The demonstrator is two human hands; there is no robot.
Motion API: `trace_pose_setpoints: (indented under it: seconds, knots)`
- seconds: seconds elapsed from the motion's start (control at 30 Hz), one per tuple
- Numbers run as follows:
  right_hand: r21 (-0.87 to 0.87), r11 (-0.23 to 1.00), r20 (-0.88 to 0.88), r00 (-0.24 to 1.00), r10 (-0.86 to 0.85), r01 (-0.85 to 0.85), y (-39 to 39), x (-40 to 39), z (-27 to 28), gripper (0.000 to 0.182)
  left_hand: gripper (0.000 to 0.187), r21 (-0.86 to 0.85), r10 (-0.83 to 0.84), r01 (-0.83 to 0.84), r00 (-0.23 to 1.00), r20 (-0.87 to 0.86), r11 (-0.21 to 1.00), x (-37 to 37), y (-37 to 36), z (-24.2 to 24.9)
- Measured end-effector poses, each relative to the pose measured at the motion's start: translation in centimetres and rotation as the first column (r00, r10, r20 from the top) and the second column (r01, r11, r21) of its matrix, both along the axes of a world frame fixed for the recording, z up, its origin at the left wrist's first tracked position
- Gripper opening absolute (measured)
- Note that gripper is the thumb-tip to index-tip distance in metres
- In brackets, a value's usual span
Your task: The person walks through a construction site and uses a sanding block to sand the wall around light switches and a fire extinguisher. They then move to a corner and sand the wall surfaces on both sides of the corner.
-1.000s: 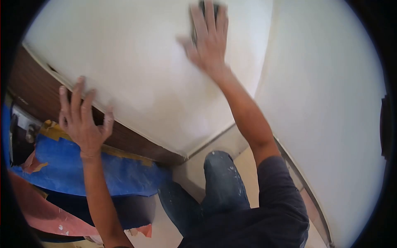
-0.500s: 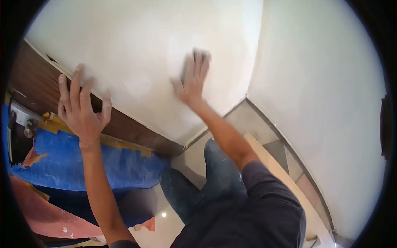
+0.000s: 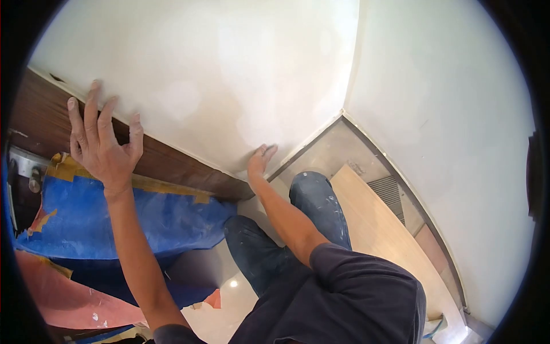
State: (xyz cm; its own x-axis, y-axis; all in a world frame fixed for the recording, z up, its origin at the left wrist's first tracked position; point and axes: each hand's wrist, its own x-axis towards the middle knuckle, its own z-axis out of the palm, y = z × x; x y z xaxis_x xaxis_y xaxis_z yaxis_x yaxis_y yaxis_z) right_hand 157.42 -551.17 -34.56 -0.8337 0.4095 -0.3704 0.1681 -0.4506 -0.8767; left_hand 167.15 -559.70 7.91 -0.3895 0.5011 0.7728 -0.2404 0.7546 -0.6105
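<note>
My left hand (image 3: 107, 153), dusty at the fingertips, is open with fingers spread along the lower edge of the white wall (image 3: 229, 63) and over the dark wood panel (image 3: 183, 165). Low on the same wall, near the corner, my right hand (image 3: 259, 164) is closed on a dark sanding pad (image 3: 267, 151). Only a small bit of the pad shows between the fingers; the rest is hidden. Paler smooth patches mark the wall above it.
A second white wall (image 3: 441, 114) meets the first at right. Below it lie a light wooden board (image 3: 375, 212) and a grey ridged piece (image 3: 388, 195). Blue sheeting (image 3: 137, 218) with yellow tape covers something at left, above pink sheeting (image 3: 80, 292). My knees are near the corner.
My right hand has come down the wall with the pad, from the middle to near the bottom corner. My left hand stays at the wall's edge; the view has shifted slightly.
</note>
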Motion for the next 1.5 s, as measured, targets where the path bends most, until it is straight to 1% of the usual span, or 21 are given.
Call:
trace_pose_setpoints:
  seconds: [0.1, 0.2, 0.23, 0.33, 0.43, 0.5, 0.57, 0.6, 0.63, 0.67, 0.77, 0.83, 0.87, 0.93, 1.03, 1.1, 1.13, 1.17, 1.23, 1.43, 1.5]
  knots:
    - [0.085, 0.996, 0.027, 1.0, 0.005, -0.007, -0.1, -0.7, 5.6, 0.07, 0.036, 0.002, 0.026, -0.026, 1.0, -0.004, 1.0, 0.2, 0.2, 0.4]
    - [0.362, 0.911, -0.413, 0.91, -0.034, 0.199, 1.1, -2.2, 20.2, 0.07, 0.037, -0.002, 0.025, -0.025, 1.0, -0.004, 1.0, 0.1, -0.3, 0.0]
    - [0.504, 0.81, -0.552, 0.833, 0.033, 0.301, 1.8, -3.1, 23.8, 0.074, 0.037, -0.007, 0.013, -0.013, 1.0, -0.009, 1.0, 0.1, -0.4, 0.0]
    - [0.521, 0.792, -0.692, 0.7, 0.174, 0.318, 4.0, -3.6, 30.8, 0.079, 0.038, 0.014, 0.029, -0.029, 1.0, 0.008, 0.999, 0.3, -0.3, -0.4]
    - [0.573, 0.715, -0.754, 0.6, 0.268, 0.4, 4.4, -3.6, 27.0, 0.081, 0.039, 0.006, 0.048, -0.048, 0.998, 0.031, 0.999, 0.3, -0.9, -0.3]
    - [0.554, 0.675, -0.786, 0.573, 0.231, 0.488, 3.4, -4.0, 18.5, 0.079, 0.041, 0.0, 0.015, -0.015, 0.999, 0.03, 1.0, 0.1, -1.3, -0.4]
    - [0.59, 0.783, -0.45, 0.885, 0.117, 0.197, 2.4, -1.9, 10.3, 0.071, 0.041, -0.007, -0.001, 0.001, 1.0, 0.006, 1.0, -0.1, -1.5, -0.4]
    - [0.415, 0.891, -0.332, 0.942, -0.04, 0.184, 1.5, -2.2, 5.4, 0.067, 0.041, -0.008, -0.007, 0.007, 1.0, -0.006, 1.0, -0.2, -1.5, -0.5]
    - [0.071, 0.989, -0.073, 0.989, -0.128, 0.133, 1.0, -2.8, 0.2, 0.066, 0.04, -0.016, -0.001, 0.001, 1.0, -0.009, 1.0, -0.2, -1.5, -0.5]
    - [-0.287, 0.944, 0.205, 0.973, -0.106, 0.164, 1.0, -3.1, -2.9, 0.065, 0.04, -0.025, 0.006, -0.006, 1.0, -0.012, 1.0, -0.2, -1.6, -0.5]
    - [-0.344, 0.938, 0.34, 0.937, 0.075, 0.05, 2.6, -3.2, 1.0, 0.071, 0.04, -0.048, 0.04, -0.042, 0.998, -0.04, 0.998, -0.3, -1.8, -0.1]
    - [-0.014, 0.993, 0.014, 0.993, -0.113, 0.113, -0.6, -3.7, 4.5, 0.071, 0.04, -0.067, 0.067, -0.069, 0.997, -0.034, 0.995, 0.0, -2.1, -0.4]
    - [0.176, 0.972, -0.17, 0.977, -0.127, 0.157, -0.1, -2.7, 10.8, 0.07, 0.041, -0.08, 0.074, -0.076, 0.997, -0.029, 0.994, 0.0, -2.3, -0.3]
    - [0.533, 0.813, -0.483, 0.873, 0.064, 0.235, 1.0, 0.0, 18.3, 0.069, 0.042, -0.098, 0.074, -0.075, 0.997, -0.015, 0.992, 0.0, -2.7, -0.4]
    - [0.568, 0.801, -0.5, 0.852, 0.155, 0.188, 1.6, 0.9, 18.6, 0.065, 0.044, -0.132, 0.083, -0.082, 0.997, 0.001, 0.988, 0.0, -3.1, 0.0]
    - [0.363, 0.913, -0.399, 0.916, -0.027, 0.186, 1.5, -0.9, 14.0, 0.061, 0.042, -0.135, 0.05, -0.047, 0.999, 0.017, 0.99, -0.1, -3.0, 0.2]
    - [0.299, 0.921, -0.234, 0.955, -0.184, 0.25, 0.4, -3.9, 7.9, 0.057, 0.042, -0.135, 0.034, -0.03, 0.999, 0.023, 0.99, -0.1, -2.9, 0.3]
    - [0.085, 0.993, 0.022, 0.996, -0.088, 0.086, -0.6, -8.0, -3.7, 0.063, 0.041, -0.133, 0.017, -0.013, 1.0, 0.027, 0.991, -0.1, -2.9, 0.3]
    - [0.037, 0.996, 0.05, 0.996, -0.078, 0.076, -0.9, -7.7, -4.1, 0.065, 0.039, -0.128, -0.031, 0.035, 0.999, 0.032, 0.991, -0.4, -2.5, 0.4]
    - [-0.19, 0.982, 0.231, 0.972, 0.036, 0.008, -0.9, -4.1, -1.1, 0.073, 0.038, -0.162, 0.04, -0.038, 0.999, 0.011, 0.986, -0.2, -2.8, 0.3]
    - [-0.334, 0.941, 0.216, 0.976, 0.018, 0.057, 0.4, -3.8, -0.8, 0.075, 0.038, -0.183, 0.059, -0.056, 0.998, 0.011, 0.981, -0.1, -4.0, 0.5]
